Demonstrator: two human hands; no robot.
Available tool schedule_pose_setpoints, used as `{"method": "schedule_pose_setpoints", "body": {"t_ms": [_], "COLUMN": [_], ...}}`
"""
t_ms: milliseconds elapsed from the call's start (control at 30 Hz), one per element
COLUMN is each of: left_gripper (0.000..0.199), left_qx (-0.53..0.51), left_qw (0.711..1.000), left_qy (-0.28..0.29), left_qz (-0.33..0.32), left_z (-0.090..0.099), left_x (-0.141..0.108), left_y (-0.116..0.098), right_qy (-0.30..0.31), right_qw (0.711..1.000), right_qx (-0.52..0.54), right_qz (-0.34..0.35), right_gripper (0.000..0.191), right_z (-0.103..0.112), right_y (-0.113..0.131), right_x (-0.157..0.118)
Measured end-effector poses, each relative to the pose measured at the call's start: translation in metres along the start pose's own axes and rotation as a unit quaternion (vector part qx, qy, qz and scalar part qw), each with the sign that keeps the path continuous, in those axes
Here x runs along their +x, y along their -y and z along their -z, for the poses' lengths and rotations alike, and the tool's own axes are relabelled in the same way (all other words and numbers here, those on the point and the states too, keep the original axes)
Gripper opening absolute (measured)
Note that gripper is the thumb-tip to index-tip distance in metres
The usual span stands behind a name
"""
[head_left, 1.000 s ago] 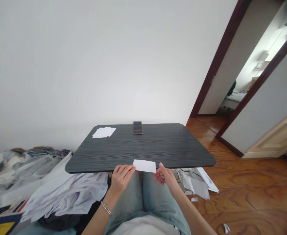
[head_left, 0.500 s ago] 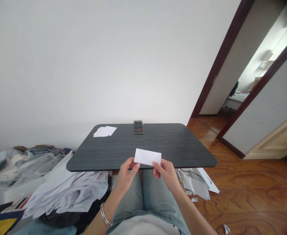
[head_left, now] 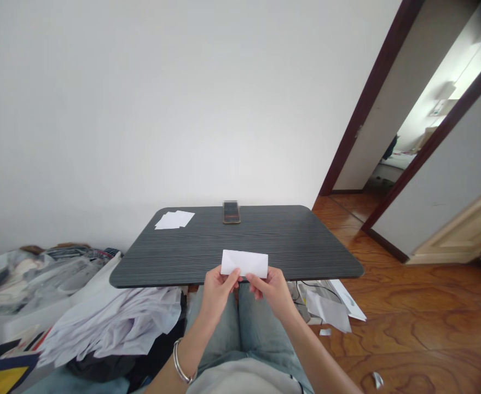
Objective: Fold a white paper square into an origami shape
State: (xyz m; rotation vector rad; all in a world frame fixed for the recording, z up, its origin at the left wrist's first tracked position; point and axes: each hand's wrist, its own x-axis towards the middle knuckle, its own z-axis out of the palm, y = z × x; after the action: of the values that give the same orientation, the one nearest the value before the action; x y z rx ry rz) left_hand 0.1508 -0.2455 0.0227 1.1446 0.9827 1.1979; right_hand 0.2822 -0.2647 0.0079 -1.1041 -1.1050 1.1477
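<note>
Paper (head_left: 246, 261) (white) between both hands (head_left: 216, 290) (head_left: 275, 289)

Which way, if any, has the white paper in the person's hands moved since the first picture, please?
Yes: judged against the near edge of the table, the white paper appears higher in the view, nearer the phone.

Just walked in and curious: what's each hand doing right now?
Left hand: closed, pinching the white rectangular paper slip by its lower edge.
Right hand: closed, pinching the same slip.
</note>
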Motion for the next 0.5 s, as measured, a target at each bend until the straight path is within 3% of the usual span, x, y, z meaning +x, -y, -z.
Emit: {"method": "schedule_pose_setpoints", "body": {"t_ms": [333, 500], "left_gripper": [0.028, 0.033], "left_qx": [-0.005, 0.010], "left_qw": [0.998, 0.998], "left_qy": [-0.007, -0.008], "left_qz": [-0.064, -0.056], "left_z": [0.006, 0.009], "left_x": [0.003, 0.006], "left_y": [-0.007, -0.007], "right_qy": [0.014, 0.003], "right_qw": [1.000, 1.000], "right_qx": [-0.009, 0.007], "right_qz": [-0.001, 0.011], "right_gripper": [0.030, 0.032], "right_z": [-0.001, -0.001], "right_y": [0.001, 0.000], "right_x": [-0.003, -0.002]}}
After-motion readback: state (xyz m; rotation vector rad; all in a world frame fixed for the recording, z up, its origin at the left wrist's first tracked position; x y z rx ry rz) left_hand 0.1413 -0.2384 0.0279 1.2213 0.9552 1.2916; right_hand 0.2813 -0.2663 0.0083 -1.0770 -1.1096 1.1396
